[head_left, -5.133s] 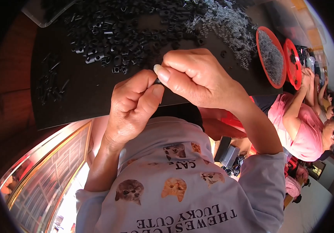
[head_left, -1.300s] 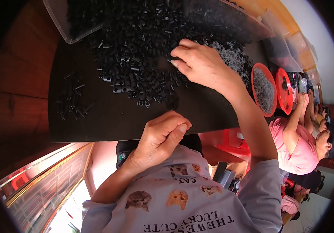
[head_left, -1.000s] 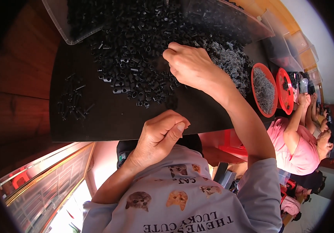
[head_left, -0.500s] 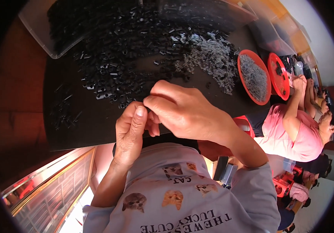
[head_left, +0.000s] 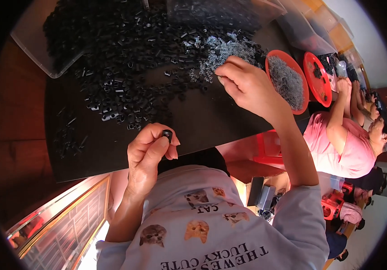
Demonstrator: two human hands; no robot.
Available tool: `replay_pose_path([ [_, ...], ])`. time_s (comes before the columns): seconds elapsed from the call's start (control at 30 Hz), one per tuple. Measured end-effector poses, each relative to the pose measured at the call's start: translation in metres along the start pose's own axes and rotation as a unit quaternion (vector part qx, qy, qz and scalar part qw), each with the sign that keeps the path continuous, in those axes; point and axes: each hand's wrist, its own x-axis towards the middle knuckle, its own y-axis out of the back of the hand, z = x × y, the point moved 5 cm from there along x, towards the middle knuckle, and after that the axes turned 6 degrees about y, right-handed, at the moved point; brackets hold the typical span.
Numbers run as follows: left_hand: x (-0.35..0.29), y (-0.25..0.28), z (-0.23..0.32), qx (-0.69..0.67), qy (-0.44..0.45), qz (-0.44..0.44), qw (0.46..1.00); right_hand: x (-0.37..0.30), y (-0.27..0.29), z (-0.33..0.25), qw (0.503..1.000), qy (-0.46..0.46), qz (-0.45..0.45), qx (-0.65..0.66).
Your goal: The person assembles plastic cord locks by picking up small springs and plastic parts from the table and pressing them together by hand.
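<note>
My left hand (head_left: 146,148), near the table's front edge, pinches a small black plastic tube (head_left: 167,134) between thumb and fingers, its open end facing up. To the right, my right hand (head_left: 249,85) hovers at the near edge of a heap of small metal springs (head_left: 225,49). Its thumb and fingers are drawn together, and whatever is between the tips is hidden or too small to name. A large spread of black plastic tube pieces (head_left: 117,85) covers the far and left part of the dark table (head_left: 193,119).
A red bowl (head_left: 304,108) full of springs stands at the right, beside a red plate (head_left: 326,102) holding a few dark parts. Clear plastic bins (head_left: 54,74) lie along the far side. Thin black pieces (head_left: 69,137) lie at left. A person in pink (head_left: 337,144) works at right.
My right hand has left my left hand and moved right and away to the springs. The black tube now shows in my left hand. The whole view has shifted slightly.
</note>
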Motion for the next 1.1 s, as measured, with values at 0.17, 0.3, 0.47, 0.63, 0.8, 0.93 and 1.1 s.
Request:
replay_pose_path([
  [0.17, -0.002, -0.001, 0.0, 0.037, 0.001, -0.002, 0.999, 0.006, -0.023, 0.015, 0.991, -0.019, -0.104, -0.079],
  [0.3, -0.004, 0.0, -0.003, 0.054, -0.005, -0.008, 0.998, 0.01, -0.019, 0.021, 0.985, -0.013, -0.123, -0.12],
  [0.47, -0.005, -0.004, 0.0, 0.064, -0.012, -0.018, 0.998, 0.008, -0.013, 0.017, 0.987, 0.001, -0.102, -0.125],
  [0.63, -0.007, -0.014, 0.008, 0.167, -0.05, -0.042, 0.984, 0.002, -0.014, 0.016, 0.986, -0.008, -0.137, -0.094],
  [0.8, -0.001, -0.018, 0.006, 0.236, -0.082, -0.032, 0.968, 0.005, -0.02, 0.014, 0.983, 0.016, -0.138, -0.118],
  [0.93, 0.005, -0.02, 0.002, 0.224, -0.06, -0.01, 0.973, 0.009, -0.022, 0.008, 0.983, 0.021, -0.136, -0.122],
  [1.1, 0.009, -0.019, -0.006, 0.218, -0.049, -0.001, 0.975, 0.009, -0.017, 0.013, 0.987, -0.002, -0.127, -0.096],
])
